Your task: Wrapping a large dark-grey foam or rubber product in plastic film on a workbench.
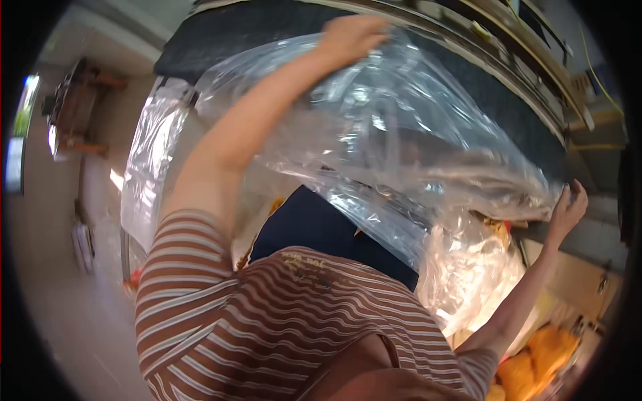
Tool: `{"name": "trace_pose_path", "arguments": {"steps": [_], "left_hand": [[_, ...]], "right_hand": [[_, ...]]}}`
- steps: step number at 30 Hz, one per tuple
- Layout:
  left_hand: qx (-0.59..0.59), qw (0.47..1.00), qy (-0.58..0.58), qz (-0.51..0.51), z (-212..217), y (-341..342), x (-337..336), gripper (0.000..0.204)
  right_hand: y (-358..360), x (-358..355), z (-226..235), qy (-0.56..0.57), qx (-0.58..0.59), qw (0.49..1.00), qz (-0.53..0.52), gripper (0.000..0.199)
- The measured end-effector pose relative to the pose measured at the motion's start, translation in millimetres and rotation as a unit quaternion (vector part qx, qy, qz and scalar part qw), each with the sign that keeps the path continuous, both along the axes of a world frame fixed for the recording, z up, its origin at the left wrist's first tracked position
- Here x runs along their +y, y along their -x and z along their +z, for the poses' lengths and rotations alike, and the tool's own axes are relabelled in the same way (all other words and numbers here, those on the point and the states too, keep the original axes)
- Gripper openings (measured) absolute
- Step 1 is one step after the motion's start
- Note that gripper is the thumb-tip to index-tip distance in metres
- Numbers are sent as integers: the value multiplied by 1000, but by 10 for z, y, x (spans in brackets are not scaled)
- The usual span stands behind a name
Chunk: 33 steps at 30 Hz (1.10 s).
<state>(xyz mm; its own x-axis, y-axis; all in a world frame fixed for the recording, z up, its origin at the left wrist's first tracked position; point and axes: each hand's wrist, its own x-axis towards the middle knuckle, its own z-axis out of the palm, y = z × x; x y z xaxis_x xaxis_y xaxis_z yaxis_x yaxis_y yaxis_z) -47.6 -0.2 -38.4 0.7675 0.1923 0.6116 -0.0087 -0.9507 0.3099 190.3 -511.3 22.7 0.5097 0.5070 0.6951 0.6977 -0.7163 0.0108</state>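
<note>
While clear plastic sheeting (384,127) slants far-left to near-right | left hand (351,40) grips far edge | right hand (569,207) pinches right end

Likely workshop: long dark-topped worktable (214,43), large clear plastic sheeting (374,110) across it, wooden rail (539,63) alongside.

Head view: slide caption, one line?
Left hand and right hand hold clear plastic sheeting, partly over a dark surface.

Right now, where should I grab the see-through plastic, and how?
Probably pinch the clear plastic sheet at its right end, coming from the right, near the right hand: there it narrows to an edge, while its middle spreads loose and wrinkled.
</note>
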Motion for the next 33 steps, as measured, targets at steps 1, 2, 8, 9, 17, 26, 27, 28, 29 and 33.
{"name": "trace_pose_path", "arguments": {"steps": [1,2,8,9,17,26,27,28,29,33], "left_hand": [[-16,999,6,-35,-36,-247,-96,23],[-35,998,17,-41,-52,-516,-277,22],[49,993,97,-54,-88,-1023,-693,28],[48,993,99,-49,-22,-877,-786,28],[-147,983,24,105,-405,1996,-850,17],[57,906,166,384,-1724,3534,790,44],[81,933,157,313,-1844,3521,937,49],[79,931,161,317,-1986,3581,1033,49],[144,934,165,283,-2083,3575,1081,47],[417,861,152,249,-2301,3575,1078,35]], "right_hand": [[305,354,74,-71,63,994,57,25],[693,651,164,-135,125,977,104,26],[1628,1750,99,51,298,895,329,39],[1611,1786,8,111,323,874,345,43],[858,1461,-379,195,241,936,169,50],[508,1551,-482,206,224,936,175,49],[443,1535,-508,212,218,935,181,49],[403,1584,-523,218,213,932,194,49],[382,1621,-514,221,210,932,194,49],[518,1732,-369,205,152,946,200,40]]}}
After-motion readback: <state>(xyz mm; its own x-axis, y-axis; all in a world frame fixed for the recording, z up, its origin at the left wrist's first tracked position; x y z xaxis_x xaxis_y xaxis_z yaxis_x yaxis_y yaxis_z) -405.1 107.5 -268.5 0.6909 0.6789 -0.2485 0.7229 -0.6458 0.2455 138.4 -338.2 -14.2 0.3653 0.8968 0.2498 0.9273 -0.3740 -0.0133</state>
